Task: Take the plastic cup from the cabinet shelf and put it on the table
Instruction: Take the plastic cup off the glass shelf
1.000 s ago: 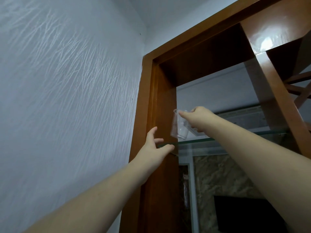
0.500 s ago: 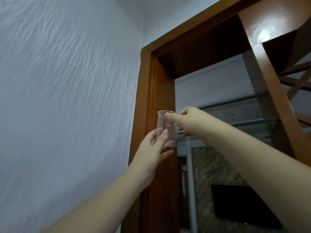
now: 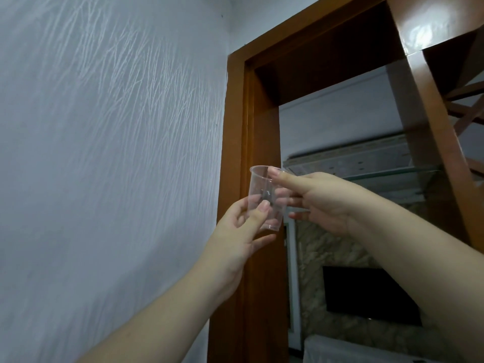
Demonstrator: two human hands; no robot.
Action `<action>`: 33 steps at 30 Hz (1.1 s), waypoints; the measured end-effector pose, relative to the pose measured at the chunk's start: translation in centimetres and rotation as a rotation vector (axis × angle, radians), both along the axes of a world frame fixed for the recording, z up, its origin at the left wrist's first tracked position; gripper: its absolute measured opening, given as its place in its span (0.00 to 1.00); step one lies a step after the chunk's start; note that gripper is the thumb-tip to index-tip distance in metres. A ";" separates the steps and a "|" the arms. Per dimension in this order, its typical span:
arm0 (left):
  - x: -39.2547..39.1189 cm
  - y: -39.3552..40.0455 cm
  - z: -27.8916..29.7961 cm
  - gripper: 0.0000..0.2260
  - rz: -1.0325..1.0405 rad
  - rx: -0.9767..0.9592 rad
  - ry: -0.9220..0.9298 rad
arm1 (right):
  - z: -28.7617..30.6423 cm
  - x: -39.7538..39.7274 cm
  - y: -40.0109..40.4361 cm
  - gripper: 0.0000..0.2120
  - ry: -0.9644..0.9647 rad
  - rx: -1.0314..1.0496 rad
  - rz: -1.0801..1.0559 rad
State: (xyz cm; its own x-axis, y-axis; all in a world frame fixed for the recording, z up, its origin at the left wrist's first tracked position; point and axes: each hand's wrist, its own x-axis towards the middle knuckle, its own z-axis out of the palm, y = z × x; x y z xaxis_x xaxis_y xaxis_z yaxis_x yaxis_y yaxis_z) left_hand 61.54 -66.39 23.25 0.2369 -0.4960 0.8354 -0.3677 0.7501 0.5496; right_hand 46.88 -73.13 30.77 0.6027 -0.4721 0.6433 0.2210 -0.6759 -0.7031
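Clear plastic cup [image 3: 265,196] upright, held in the air in front of the wooden cabinet frame [image 3: 235,132], off the glass shelf [image 3: 392,174]. Left hand [image 3: 241,231] wraps its lower body; right hand [image 3: 322,203] pinches the rim.

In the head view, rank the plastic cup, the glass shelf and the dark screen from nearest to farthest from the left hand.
1. Plastic cup: in the left hand itself.
2. Glass shelf: up and right, behind the right hand.
3. Dark screen: low right, deep in the room.
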 end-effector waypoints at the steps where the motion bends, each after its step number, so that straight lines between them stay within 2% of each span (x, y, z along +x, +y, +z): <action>1: -0.1 0.4 -0.3 0.18 -0.018 0.002 0.002 | -0.3 0.0 0.3 0.34 -0.005 0.023 0.023; 10: -0.3 3.1 -2.7 0.21 -0.156 0.022 0.041 | -3.0 -1.0 2.9 0.25 0.024 -0.022 0.150; 14: -0.5 3.4 -4.1 0.23 -0.213 0.041 0.066 | -4.2 -1.5 3.9 0.24 0.071 -0.025 0.104; 21: -2.2 2.8 -6.0 0.26 -0.343 0.184 0.139 | -6.6 -4.0 4.6 0.11 0.063 0.013 0.039; 26: -5.4 1.9 -7.7 0.29 -0.485 0.295 0.246 | -8.0 -7.8 4.0 0.15 0.063 0.033 -0.035; 30: -9.3 1.6 -8.3 0.31 -0.550 0.366 0.283 | -8.5 -11.4 4.1 0.24 0.062 0.054 -0.097; 33: -12.4 1.4 -8.6 0.28 -0.598 0.400 0.290 | -8.8 -14.5 4.4 0.13 0.062 0.064 -0.110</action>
